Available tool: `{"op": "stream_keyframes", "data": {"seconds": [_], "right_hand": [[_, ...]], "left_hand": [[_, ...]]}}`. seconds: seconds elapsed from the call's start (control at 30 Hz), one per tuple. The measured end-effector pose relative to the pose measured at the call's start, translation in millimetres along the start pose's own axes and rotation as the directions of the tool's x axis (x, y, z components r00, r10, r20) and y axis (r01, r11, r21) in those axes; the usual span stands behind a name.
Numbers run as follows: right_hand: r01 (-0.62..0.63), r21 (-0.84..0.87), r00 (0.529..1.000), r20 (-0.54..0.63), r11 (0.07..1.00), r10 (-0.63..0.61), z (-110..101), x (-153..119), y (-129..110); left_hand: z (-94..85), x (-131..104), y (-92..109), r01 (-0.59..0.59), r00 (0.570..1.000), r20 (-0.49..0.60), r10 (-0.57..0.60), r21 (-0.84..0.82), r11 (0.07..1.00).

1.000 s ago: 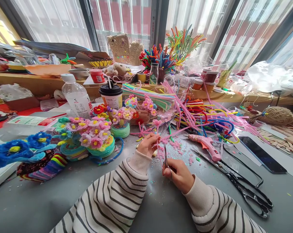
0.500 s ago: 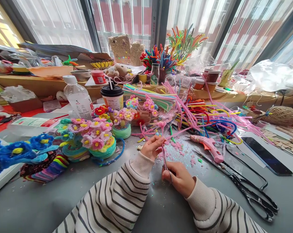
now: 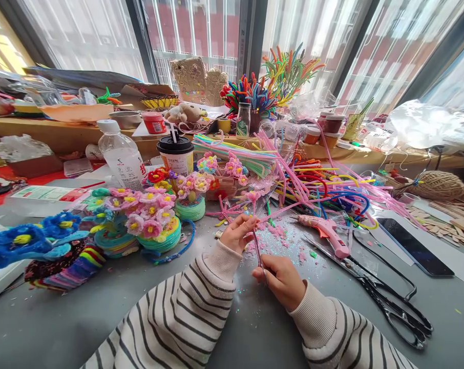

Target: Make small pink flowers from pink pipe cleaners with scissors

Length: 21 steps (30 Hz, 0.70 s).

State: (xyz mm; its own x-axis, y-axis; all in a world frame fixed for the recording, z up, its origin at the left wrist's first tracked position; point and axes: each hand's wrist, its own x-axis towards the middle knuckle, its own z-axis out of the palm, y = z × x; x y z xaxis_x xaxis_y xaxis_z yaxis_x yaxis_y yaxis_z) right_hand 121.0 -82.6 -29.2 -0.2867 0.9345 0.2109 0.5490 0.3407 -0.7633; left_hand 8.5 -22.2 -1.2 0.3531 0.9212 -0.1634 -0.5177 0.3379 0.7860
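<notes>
My left hand is closed in a pinch on a pink pipe cleaner, whose long end runs off to the right. Above those fingertips shows a pink fuzzy flower shape; I cannot tell whether it joins the held piece. My right hand grips a pair of small scissors with the blades pointing up to the left fingertips. The fingers hide most of the scissors' handles. Pink fuzz clippings and glitter lie on the grey table just beyond both hands.
Pipe-cleaner flower pots and a water bottle stand at left, beside a lidded cup. At right lie a pink glue gun, large black scissors and a phone. Loose pipe cleaners pile up behind.
The view has shifted slightly, so most things sit a little further left. Both hands keep their holds on the pipe cleaner and scissors; the scissors' handle loop shows less now.
</notes>
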Motion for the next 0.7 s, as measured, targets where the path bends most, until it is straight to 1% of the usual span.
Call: {"op": "stream_keyframes", "data": {"seconds": [0.2,0.33,0.43,0.57,0.63,0.7], "right_hand": [[-0.004,-0.050,0.999,-0.040,0.999,0.002,1.2,0.4,3.3],[-0.012,0.004,0.999,-0.041,1.000,0.012,0.6,0.6,2.6],[-0.029,0.040,0.999,-0.042,0.999,0.030,0.4,0.2,1.9],[-0.035,0.083,0.997,-0.071,0.996,0.041,-0.1,-1.2,1.0],[-0.033,0.088,0.996,-0.076,0.996,0.040,-1.0,-1.9,0.5],[-0.031,0.068,0.998,-0.051,0.997,0.035,-2.2,-2.2,-0.2]], "left_hand": [[-1.1,1.2,0.5,-0.016,0.999,-0.040,0.015,-0.022,1.000],[-1.3,1.6,0.1,-0.029,0.998,-0.055,0.026,-0.054,0.998],[-2.1,1.7,-0.2,-0.031,0.999,-0.040,0.028,-0.068,0.997],[-3.4,1.9,0.2,-0.026,0.999,-0.027,0.024,-0.077,0.997],[-3.6,2.1,0.6,-0.019,1.000,-0.026,0.017,-0.073,0.997],[-3.7,2.4,0.7,-0.007,1.000,-0.025,0.005,-0.064,0.998]]}}
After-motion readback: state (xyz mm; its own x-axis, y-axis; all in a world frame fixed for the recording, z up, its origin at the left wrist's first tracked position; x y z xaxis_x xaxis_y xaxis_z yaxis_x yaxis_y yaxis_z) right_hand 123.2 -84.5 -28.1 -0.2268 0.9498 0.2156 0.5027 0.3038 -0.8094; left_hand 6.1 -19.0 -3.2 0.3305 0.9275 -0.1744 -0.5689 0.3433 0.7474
